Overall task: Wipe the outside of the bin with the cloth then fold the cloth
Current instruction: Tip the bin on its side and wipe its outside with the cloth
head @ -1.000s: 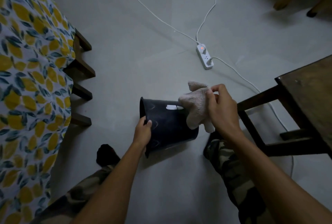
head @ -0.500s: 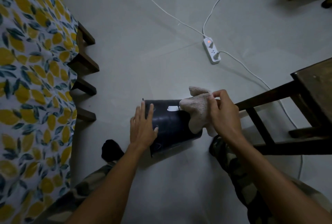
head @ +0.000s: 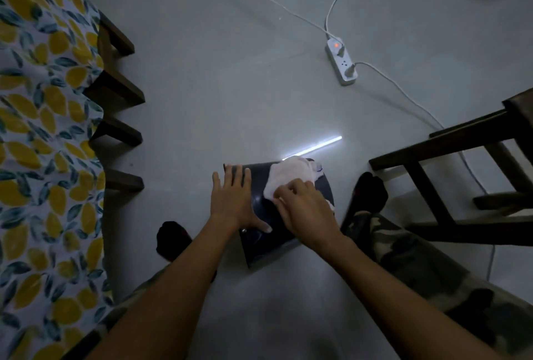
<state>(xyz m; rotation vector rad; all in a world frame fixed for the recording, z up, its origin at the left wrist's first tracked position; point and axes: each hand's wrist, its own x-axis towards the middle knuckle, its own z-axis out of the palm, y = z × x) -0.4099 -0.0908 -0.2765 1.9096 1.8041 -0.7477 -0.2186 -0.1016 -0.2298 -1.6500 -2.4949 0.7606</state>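
1. The dark bin [head: 259, 206] is laid on its side on the floor [head: 230, 85], between the person's legs, so that its outer wall faces upward and can be reached.
2. The left hand [head: 233, 201] is spread flat, fingers open, on the bin's left part near the rim; nothing is gripped. It is judged that the bin is being steadied against rolling.
3. The pale cloth [head: 291, 176] is pressed onto the upper wall of the bin by the right hand [head: 305, 209], whose fingers are curled over the near edge of the cloth and pinch it against the plastic.
4. The wiping step is judged to be under way; folding is not yet begun.
5. A power strip [head: 341, 62] with its cables is seen well apart on the floor, and a dark wooden frame [head: 438, 154] stands near on the right; neither is touched.
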